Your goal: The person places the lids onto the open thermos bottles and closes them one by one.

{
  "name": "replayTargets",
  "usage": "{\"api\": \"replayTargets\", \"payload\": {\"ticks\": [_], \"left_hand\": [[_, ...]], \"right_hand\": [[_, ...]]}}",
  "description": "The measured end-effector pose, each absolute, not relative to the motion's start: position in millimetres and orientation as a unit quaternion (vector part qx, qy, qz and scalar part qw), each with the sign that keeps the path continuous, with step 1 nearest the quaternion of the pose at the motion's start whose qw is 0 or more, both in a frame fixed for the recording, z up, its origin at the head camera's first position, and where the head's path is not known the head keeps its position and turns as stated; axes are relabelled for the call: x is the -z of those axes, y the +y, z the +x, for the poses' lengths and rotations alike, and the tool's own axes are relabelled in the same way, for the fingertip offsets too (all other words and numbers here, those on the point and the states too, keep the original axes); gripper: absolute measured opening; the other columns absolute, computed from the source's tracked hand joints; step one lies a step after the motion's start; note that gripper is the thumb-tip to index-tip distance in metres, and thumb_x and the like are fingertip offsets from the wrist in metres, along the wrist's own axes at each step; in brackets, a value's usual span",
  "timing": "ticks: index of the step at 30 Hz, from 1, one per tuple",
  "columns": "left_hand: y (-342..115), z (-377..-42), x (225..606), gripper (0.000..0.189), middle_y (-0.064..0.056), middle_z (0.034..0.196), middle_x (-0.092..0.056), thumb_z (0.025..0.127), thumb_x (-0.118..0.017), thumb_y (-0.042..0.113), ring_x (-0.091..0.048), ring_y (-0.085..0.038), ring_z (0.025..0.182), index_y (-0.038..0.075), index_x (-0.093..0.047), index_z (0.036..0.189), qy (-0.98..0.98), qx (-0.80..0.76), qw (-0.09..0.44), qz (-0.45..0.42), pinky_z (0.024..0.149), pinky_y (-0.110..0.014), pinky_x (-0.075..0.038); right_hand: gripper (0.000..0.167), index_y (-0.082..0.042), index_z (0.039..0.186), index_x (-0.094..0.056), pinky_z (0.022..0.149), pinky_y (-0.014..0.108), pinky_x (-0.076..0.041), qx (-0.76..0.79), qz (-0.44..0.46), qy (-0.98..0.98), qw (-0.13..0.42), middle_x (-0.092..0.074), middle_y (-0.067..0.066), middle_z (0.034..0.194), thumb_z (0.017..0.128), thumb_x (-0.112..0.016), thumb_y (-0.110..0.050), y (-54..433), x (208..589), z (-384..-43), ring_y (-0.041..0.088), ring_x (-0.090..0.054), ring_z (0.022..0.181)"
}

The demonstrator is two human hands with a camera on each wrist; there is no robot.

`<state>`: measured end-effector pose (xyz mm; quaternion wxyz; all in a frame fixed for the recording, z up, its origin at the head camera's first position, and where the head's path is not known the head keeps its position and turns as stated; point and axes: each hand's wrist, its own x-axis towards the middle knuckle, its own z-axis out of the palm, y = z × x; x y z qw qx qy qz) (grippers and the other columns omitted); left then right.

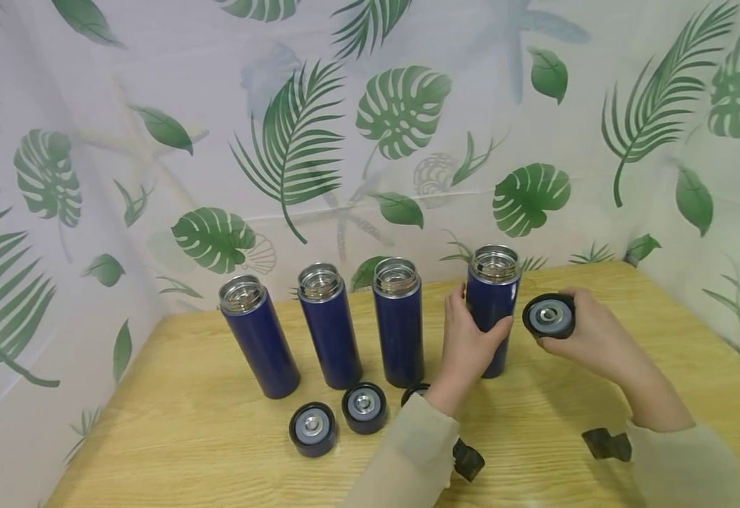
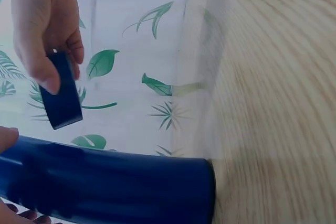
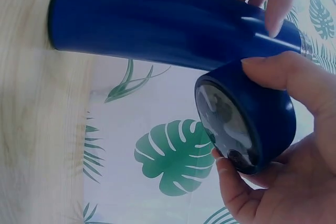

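Leaf-printed, faintly creased sheeting (image 1: 319, 233) backs a wood-grained bench (image 1: 204, 451). The left hand (image 1: 468, 349) grips a glossy blue cylindrical bottle (image 1: 492, 303), upright, its silvery ridged mouth uncapped. Just beside it, the right hand (image 1: 601, 342) holds a round dark cap (image 1: 549, 315). Left of the left hand stand three matching open bottles (image 1: 398, 331); nearer lie three caps (image 1: 364, 406), one partly hidden.

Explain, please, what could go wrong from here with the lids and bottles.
The raised lid might slip from the right hand, which holds it above the table. The tall blue bottle in the left hand might tip if pushed sideways. The left sleeve might knock the partly hidden lid, which it overlaps in the head view.
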<state>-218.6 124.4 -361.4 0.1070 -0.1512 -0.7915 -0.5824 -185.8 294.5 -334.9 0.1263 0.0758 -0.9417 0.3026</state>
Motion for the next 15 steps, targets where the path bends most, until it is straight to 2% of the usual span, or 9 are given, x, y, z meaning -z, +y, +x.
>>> {"api": "replayTargets", "payload": {"ticks": [8, 15], "left_hand": [[136, -231, 363, 0.072, -0.004, 0.120, -0.045, 0.070, -0.076, 0.017, -0.044, -0.014, 0.110, 0.007, -0.034, 0.128, -0.777, 0.596, 0.142, -0.142, 0.092, -0.032, -0.036], [133, -235, 363, 0.070, -0.001, 0.118, -0.049, 0.069, -0.077, 0.016, -0.047, -0.012, 0.107, 0.012, -0.036, 0.127, -0.778, 0.597, 0.123, -0.152, 0.089, -0.033, -0.039]], "right_hand": [[0.080, 0.019, 0.121, -0.020, 0.076, 0.055, -0.036, -0.338, 0.028, -0.932, 0.129, -0.038, 0.040, 0.107, 0.069, -0.072, -0.015, 294, 328, -180, 0.049, -0.043, 0.094], [0.083, 0.013, 0.123, -0.019, 0.075, 0.055, -0.036, -0.357, 0.001, -0.922, 0.147, -0.036, 0.038, 0.111, 0.071, -0.073, -0.022, 294, 325, -176, 0.049, -0.043, 0.094]]}}
